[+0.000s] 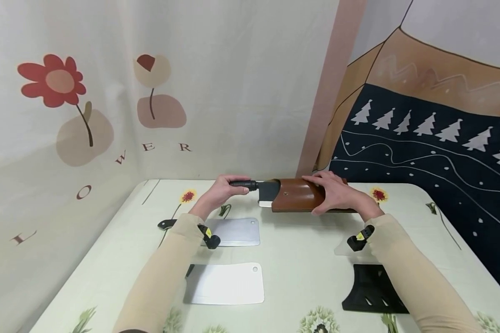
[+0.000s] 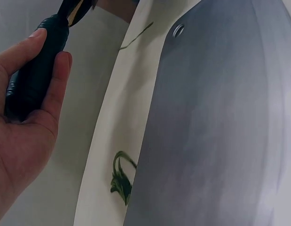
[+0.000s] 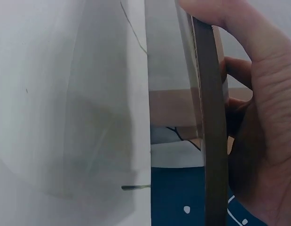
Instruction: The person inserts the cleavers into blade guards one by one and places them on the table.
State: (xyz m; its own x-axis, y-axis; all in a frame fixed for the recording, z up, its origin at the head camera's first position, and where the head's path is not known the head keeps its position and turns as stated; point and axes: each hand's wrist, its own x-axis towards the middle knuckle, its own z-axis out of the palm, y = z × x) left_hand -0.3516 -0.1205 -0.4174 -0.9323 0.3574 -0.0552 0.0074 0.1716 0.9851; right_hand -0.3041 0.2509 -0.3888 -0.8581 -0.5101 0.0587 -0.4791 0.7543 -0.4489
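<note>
Held over the table [image 1: 300, 259], the brown sheath [image 1: 296, 198] has a dark cleaver [image 1: 269, 190] partly inside its left end. Left of the sheath, the left hand [image 1: 220, 193] curls its fingers round the cleaver's handle [image 1: 246, 185]; on the sheath's right part, the right hand [image 1: 339, 192] grips with spread fingers. If the hands fall out of line, the cleaver might catch in the sheath; a slack right grip could let the sheath slip

Handle [image 1: 249, 185] in left fingers [image 1: 235, 177]: black. Cover [image 1: 296, 196] under right fingers [image 1: 316, 179]: brown. Blade [image 1: 269, 190] between them: dark grey, silver edge. Cleaver [image 1: 238, 231] below left fingers: silver-grey. Tablecloth [image 1: 300, 252] beneath both: pale, floral print.
</note>
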